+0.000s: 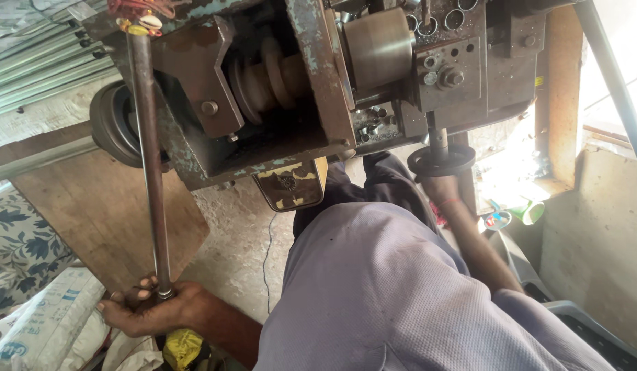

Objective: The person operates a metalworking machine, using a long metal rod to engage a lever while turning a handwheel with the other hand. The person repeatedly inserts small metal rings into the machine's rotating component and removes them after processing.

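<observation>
Lilac-clad knee [401,295] foremost; left hand [150,312] grips lever rod [148,165], right hand [438,184] grasps handwheel [441,161]; green cup's [531,211] contents unclear.

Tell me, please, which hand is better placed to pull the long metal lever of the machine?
The left hand. It already grips the lower end of the long metal lever. The right hand is far across, up under the small round handwheel.

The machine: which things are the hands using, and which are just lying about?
In use:
left hand gripping the long rod
right hand at the black handwheel
machine

Lying about:
sack
green cup
wooden board
yellow rag
</observation>
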